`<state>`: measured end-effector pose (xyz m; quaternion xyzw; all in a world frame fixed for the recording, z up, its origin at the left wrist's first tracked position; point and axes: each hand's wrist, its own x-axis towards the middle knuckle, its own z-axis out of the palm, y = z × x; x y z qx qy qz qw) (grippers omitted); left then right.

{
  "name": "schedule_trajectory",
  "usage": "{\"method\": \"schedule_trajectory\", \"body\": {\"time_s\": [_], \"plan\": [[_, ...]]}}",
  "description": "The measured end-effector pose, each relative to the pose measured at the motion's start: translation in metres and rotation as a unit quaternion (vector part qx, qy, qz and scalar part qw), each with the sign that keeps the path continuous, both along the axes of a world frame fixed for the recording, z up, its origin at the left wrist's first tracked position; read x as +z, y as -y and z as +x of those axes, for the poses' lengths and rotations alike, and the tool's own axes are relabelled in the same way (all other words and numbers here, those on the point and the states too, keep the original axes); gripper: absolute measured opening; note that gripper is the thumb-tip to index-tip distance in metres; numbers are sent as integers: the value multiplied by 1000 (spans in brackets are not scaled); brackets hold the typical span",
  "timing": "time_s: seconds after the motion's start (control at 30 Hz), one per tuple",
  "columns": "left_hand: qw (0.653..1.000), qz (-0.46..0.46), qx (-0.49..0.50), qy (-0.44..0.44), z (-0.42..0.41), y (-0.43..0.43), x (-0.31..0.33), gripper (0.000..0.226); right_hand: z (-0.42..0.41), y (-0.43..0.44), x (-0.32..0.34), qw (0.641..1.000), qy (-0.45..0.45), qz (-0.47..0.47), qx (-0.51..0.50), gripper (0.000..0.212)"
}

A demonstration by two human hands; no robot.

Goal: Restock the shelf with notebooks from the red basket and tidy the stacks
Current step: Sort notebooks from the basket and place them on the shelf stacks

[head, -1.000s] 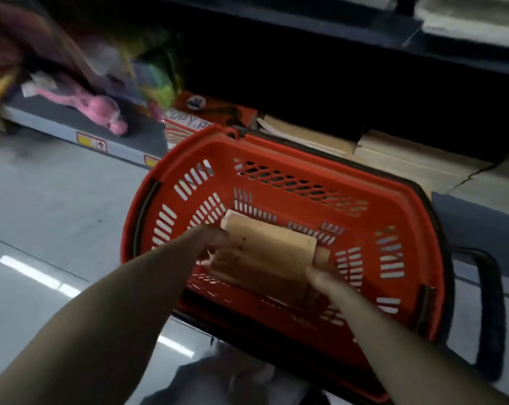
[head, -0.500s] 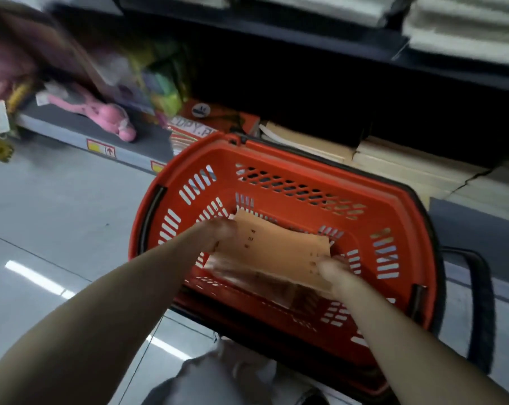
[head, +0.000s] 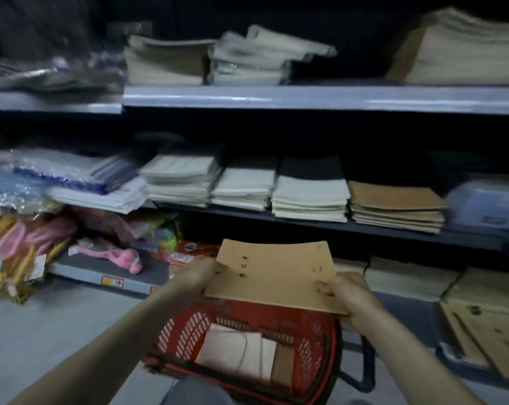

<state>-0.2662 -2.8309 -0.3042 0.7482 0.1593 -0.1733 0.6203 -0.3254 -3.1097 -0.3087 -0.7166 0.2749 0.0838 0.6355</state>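
A tan notebook [head: 276, 273] is held flat above the red basket [head: 186, 325], in front of the shelves. My left hand [head: 199, 273] grips its left edge and my right hand [head: 343, 293] grips its right corner. Inside the basket lie more notebooks [head: 235, 352], pale and brown. On the middle shelf [head: 320, 225] stand stacks of white notebooks [head: 310, 197] and a brown stack [head: 396, 209] to their right.
The upper shelf [head: 276, 97] carries more paper stacks. Plastic-wrapped goods [head: 57, 179] and a pink toy [head: 121, 257] lie at the left. Brown pads [head: 493, 325] sit on the bottom shelf at the right. Grey floor [head: 42, 331] lies at the lower left.
Both hands have lifted the tan notebook out of the basket to shelf height. The view has tilted up, so the shelves now fill the frame.
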Motion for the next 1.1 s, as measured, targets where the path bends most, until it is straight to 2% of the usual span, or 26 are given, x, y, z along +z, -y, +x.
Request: {"method": "schedule_trajectory", "body": {"time_s": [0.1, 0.2, 0.33, 0.43, 0.5, 0.57, 0.6, 0.67, 0.7, 0.77, 0.8, 0.87, 0.93, 1.03, 1.1], "plan": [[999, -10, -20, 48, -10, 30, 41, 22, -19, 37, 44, 998, 57, -10, -17, 11], [994, -74, -37, 77, -15, 69, 74, 18, -35, 74, 70, 993, 109, -11, -50, 13], [986, -138, -37, 80, -4, 128, 97, 16, -37, 119, 85, 980, 141, 4, -143, 24], [967, -245, -28, 70, 7, 173, 113, 8, -27, 144, 82, 957, 161, 26, -239, 25], [954, -296, -42, 35, 6, 205, 123, 10, -19, 152, 78, 935, 168, 71, -304, 28], [952, -286, -111, 5, -2, 234, 125, 16, -10, 152, 76, 919, 160, 133, -336, 32], [954, -252, -165, -7, -6, 248, 123, 20, -5, 149, 75, 915, 155, 172, -332, 33], [948, -165, -272, -6, -13, 272, 113, 31, 4, 139, 74, 913, 146, 251, -285, 33], [947, -140, -290, 2, -12, 280, 108, 33, 6, 137, 73, 918, 143, 264, -261, 30], [958, -118, -258, 40, -4, 286, 101, 32, 10, 144, 66, 935, 123, 242, -228, 28], [965, -119, -226, 59, 3, 283, 100, 34, 10, 151, 64, 938, 122, 227, -230, 34], [970, -113, -195, 93, 21, 273, 97, 39, 10, 173, 58, 935, 147, 183, -265, 57], [960, -119, -225, 117, 38, 264, 94, 43, 4, 194, 64, 949, 159, 77, -262, 73], [944, -127, -274, 132, 56, 258, 88, 47, 4, 212, 81, 966, 193, -22, -171, 48], [940, -64, -279, 187, 72, 262, 82, 49, 15, 218, 89, 963, 230, -66, -127, 41]]}}
